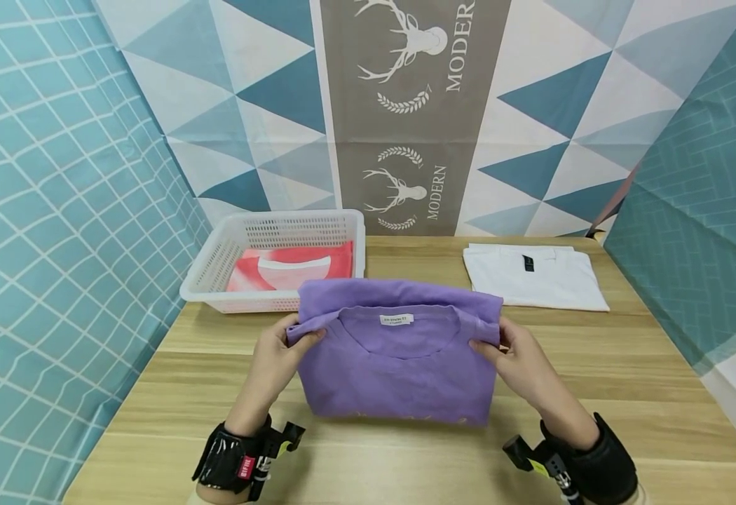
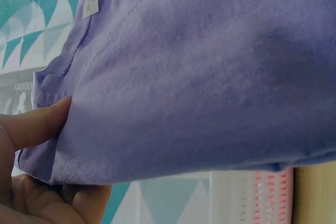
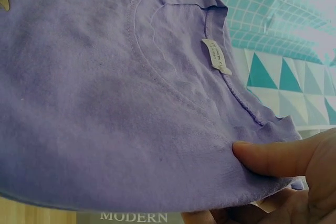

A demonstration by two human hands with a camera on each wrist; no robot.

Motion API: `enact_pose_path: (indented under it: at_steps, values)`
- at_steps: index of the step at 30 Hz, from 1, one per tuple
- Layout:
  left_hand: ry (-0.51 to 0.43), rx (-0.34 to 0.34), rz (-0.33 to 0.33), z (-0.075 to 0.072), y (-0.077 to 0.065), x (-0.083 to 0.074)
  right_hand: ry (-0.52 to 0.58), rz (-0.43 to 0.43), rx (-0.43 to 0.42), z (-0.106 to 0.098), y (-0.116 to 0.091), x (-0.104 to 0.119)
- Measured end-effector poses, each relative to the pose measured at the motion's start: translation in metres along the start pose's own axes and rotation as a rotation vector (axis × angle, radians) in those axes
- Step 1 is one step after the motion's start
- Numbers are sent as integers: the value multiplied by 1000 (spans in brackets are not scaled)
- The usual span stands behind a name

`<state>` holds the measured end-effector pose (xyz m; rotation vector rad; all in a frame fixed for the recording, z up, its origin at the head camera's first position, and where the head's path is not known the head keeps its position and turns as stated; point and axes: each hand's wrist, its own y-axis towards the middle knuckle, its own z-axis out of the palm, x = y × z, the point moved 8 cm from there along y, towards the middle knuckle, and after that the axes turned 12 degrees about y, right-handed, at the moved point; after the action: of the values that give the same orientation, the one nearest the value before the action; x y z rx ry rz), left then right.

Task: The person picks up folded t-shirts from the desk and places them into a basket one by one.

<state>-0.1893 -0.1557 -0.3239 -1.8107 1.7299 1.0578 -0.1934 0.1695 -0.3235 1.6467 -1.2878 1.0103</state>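
Observation:
A folded purple T-shirt (image 1: 399, 379) hangs between both hands above the wooden table, its neckline and white label facing me. My left hand (image 1: 282, 351) pinches its left shoulder edge, thumb in front and the other fingers behind. On the opposite shoulder edge my right hand (image 1: 514, 355) grips the cloth in the same way. The left wrist view shows the thumb (image 2: 42, 124) pressed on the purple cloth. In the right wrist view the right thumb (image 3: 278, 157) lies beside the collar, with the fingers partly hidden under the fabric.
A white plastic basket (image 1: 212, 270) with a folded red and white garment (image 1: 292, 270) stands at the back left. Toward the back right lies a folded white T-shirt (image 1: 535, 280) on the wooden table (image 1: 368, 463). Patterned cloths (image 1: 406, 175) border the table.

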Motion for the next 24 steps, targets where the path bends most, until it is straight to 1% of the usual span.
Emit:
enact_pose_path:
  at_steps: [5,8,12,13,15,18,20,24]
  values:
    - [27,-14,26,-9,3,-4,-14,-52,6,0,3,10]
    - [35,-42,45,-17,5,-6,-15,-80,24,1,5,18]
    - [47,-89,77,-28,8,-8,0,-89,51,5,9,26]
    - [47,-106,94,-31,9,-9,5,-91,57,6,11,27]
    - [52,-111,106,-35,9,-10,13,-92,64,8,13,30]
    - [80,-111,101,-41,12,-10,22,-100,63,11,18,34]
    - [103,-98,77,-44,13,-8,24,-104,60,13,21,36]
    - [145,-99,52,-50,16,-7,21,-109,50,16,27,42]
